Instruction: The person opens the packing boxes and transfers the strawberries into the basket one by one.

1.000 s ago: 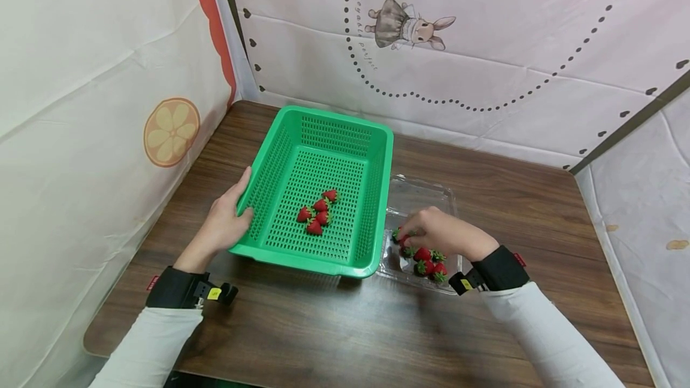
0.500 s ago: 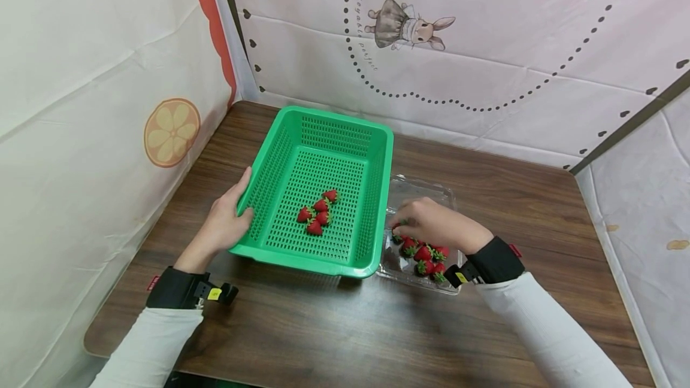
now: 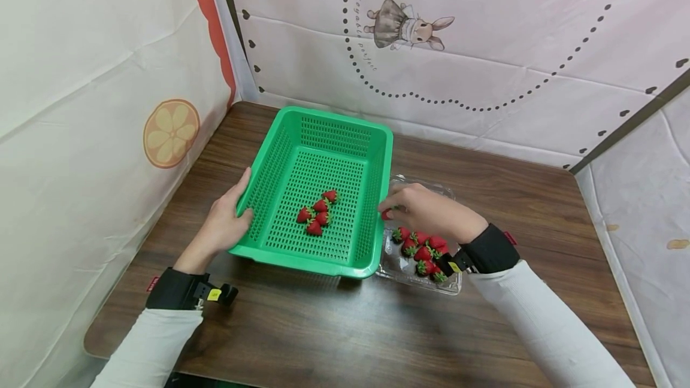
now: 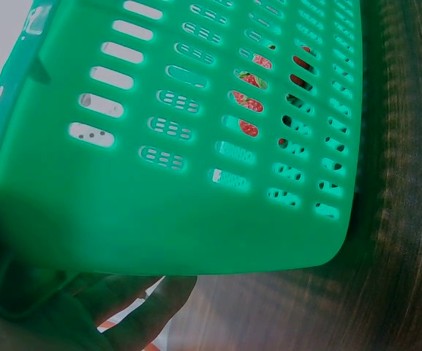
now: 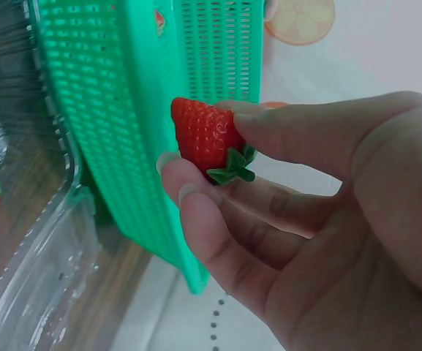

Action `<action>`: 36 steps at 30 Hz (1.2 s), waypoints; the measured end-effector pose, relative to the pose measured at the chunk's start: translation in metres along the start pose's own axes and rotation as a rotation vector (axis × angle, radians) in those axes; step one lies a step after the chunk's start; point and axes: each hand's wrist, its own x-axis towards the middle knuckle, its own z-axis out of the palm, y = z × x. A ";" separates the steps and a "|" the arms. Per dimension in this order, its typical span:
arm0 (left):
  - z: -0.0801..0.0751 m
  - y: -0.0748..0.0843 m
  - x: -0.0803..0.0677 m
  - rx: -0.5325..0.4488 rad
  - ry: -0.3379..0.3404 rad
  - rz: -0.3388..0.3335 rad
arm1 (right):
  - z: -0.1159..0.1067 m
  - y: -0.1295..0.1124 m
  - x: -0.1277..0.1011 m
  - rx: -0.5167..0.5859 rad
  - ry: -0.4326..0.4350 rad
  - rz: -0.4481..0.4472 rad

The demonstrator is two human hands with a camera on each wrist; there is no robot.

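Note:
A green perforated basket [image 3: 280,154] [image 4: 159,205] [image 5: 115,110] sits on the dark wooden table with several strawberries [image 3: 318,213] on its floor. My left hand [image 3: 229,217] grips the basket's near left corner, thumb on the rim. To the basket's right lies a clear plastic clamshell tray [image 3: 399,271] [image 5: 42,285] with several strawberries [image 3: 423,250] in it. Just beside the basket's right wall, above the tray, my right hand [image 3: 417,208] [image 5: 306,241] pinches one strawberry [image 3: 386,215] [image 5: 207,139] between thumb and fingers.
Printed cloth walls close in the table on the left, back and right. Bare table [image 3: 345,328] stretches along the front edge and to the right of the tray. Black wrist bands sit on both forearms.
My right hand has lifted out of the clamshell tray with one strawberry and moved left toward the basket's right wall. The left hand and the basket have stayed put.

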 end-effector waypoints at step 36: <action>0.000 -0.002 0.000 -0.009 0.002 0.006 | 0.004 -0.033 0.050 -0.056 -0.063 -0.074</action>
